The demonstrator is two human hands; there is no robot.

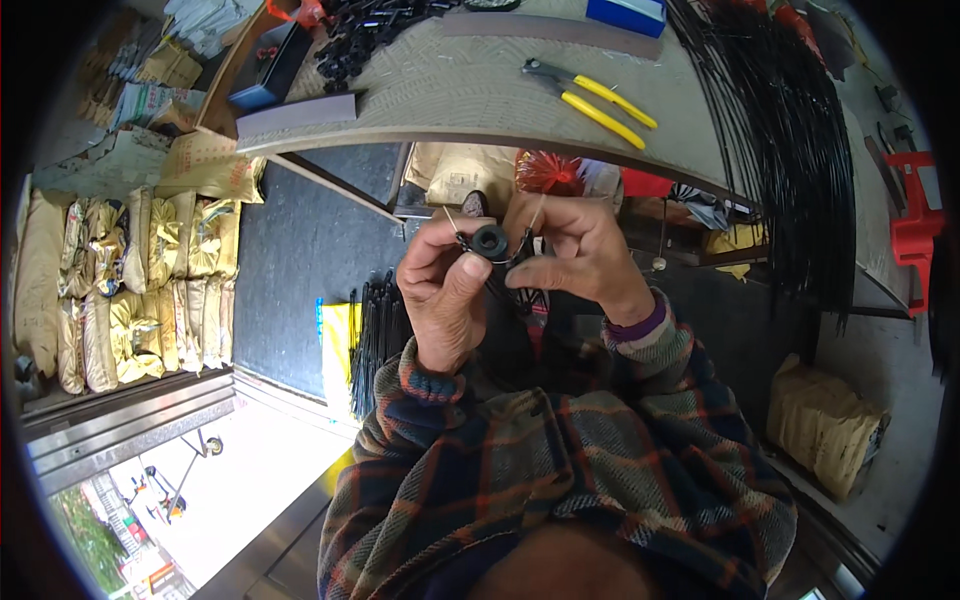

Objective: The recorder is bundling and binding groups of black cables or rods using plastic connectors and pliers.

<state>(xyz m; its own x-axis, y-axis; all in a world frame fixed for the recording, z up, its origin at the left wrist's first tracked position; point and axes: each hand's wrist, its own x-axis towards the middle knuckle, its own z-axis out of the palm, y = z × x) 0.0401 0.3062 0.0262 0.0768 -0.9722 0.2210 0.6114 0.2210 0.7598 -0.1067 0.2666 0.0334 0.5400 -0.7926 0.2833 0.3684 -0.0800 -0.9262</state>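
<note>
Black and ring-shaped, a small part [501,244] sits between the thumb and fingers of the left hand [447,290], which is pinched on it. The right hand [590,262] is just beside it at three o'clock, its fingers bent about a small dark piece [525,243]; whether they are clamped on it I cannot tell. The step in hand looks like close finger work joining or adjusting these pieces; the next move would seem to call for a steady left pinch and a fine touch from the right.

Outward from there, the worn grey desk [470,90] spans eleven to two o'clock. Yellow-handled cutters [600,108] lie on it at one, a pile of black parts [365,45] at eleven, and long black strands [780,130] spill over its edge at two. Beyond, wrapped bundles [150,285] are stacked at nine, a red stool [912,230] stands at three, a brown sack [825,430] at four, and bright daylight comes in at seven
</note>
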